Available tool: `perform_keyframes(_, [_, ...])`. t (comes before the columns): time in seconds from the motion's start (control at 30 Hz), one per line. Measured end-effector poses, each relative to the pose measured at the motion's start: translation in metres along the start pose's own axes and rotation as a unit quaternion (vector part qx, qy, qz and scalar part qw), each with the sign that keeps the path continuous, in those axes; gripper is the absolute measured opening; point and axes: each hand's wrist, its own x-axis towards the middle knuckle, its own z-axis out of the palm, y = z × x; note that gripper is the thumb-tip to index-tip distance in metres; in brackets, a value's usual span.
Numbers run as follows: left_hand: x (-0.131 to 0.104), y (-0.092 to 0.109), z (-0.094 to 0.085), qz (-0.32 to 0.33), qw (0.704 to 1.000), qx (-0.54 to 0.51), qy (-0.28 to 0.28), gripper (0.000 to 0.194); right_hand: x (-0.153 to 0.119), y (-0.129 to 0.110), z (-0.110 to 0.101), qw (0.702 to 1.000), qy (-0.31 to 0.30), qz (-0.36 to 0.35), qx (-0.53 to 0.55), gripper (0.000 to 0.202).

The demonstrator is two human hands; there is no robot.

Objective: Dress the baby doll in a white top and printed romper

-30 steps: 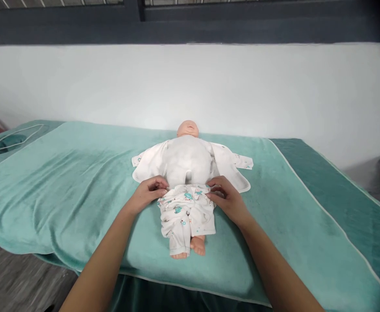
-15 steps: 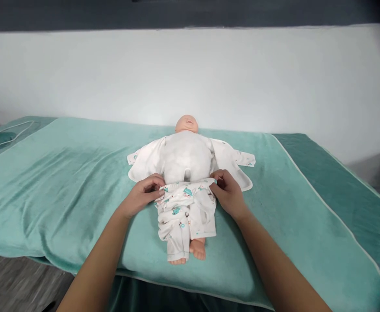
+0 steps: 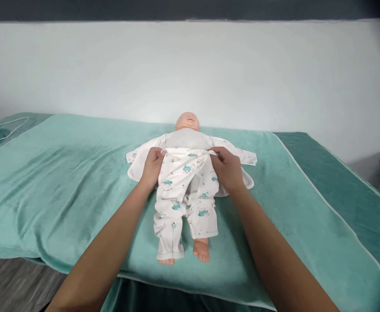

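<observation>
A baby doll [image 3: 188,121] lies on its back, head toward the wall and feet toward me. White baby pants [image 3: 173,186] with a teal animal print cover its legs and belly, the waistband stretched across the torso. My left hand [image 3: 152,167] pinches the waistband at its left end. At the right end, my right hand [image 3: 226,167] grips the same waistband. Below the cuffs the doll's feet show, the right-hand one [image 3: 202,250] more fully. A white baby shirt [image 3: 138,164] lies spread open under the doll, its sleeves out to both sides.
A light teal velvet blanket [image 3: 79,173] with soft wrinkles covers the bed. Darker teal fabric [image 3: 342,182] shows at the right. The white wall [image 3: 190,69] stands behind the doll's head. Grey wood-look floor [image 3: 11,281] appears at lower left.
Both hands have moved up toward the doll's head, drawing the waistband from the upper thighs to over the belly. The bunched pant legs are now straighter and the doll's feet lie farther apart.
</observation>
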Motion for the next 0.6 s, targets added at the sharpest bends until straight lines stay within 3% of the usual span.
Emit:
perform_keyframes(0.1, [0.008,-0.007,0.008,-0.055,0.998,-0.012,-0.001,0.015,0.012,0.009,0.010,0.996,0.007,0.070,0.048,0.013])
perform_keyframes(0.23, [0.003,-0.014,0.004,-0.024,0.999,0.036,-0.031,0.016,0.004,0.020,0.006,0.992,-0.051,0.109,0.025,0.031])
perform_keyframes(0.37, [-0.002,-0.012,-0.004,-0.048,0.995,0.038,-0.074,0.027,-0.002,0.029,-0.001,0.987,-0.090,0.134,0.008,0.027])
perform_keyframes(0.47, [-0.005,-0.004,-0.006,-0.082,0.990,-0.008,-0.115,0.039,0.000,0.034,0.001,0.979,-0.087,0.174,0.061,0.026])
perform_keyframes(0.6, [-0.007,0.007,-0.003,-0.144,0.970,-0.112,-0.159,0.040,0.001,0.029,0.005,0.957,-0.145,0.175,0.179,0.027])
